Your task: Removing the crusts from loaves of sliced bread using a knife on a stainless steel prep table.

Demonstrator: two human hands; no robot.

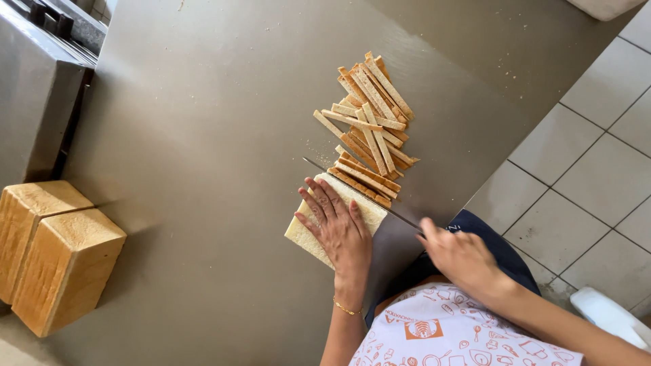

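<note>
Right hand (461,257) grips knife (359,193); left hand (339,227) lies flat on bread stack (369,213). Fingertips v. near blade, slip = cut.

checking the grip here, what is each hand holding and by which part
The right hand grips a long thin-bladed knife by its handle end, hidden in the fist. The left hand holds nothing; it presses flat on the pale square stack of sliced bread.

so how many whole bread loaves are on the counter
2. Both loaves sit side by side at the counter's left edge: one nearer the appliance, the other beside it. More may lie out of frame.
</note>
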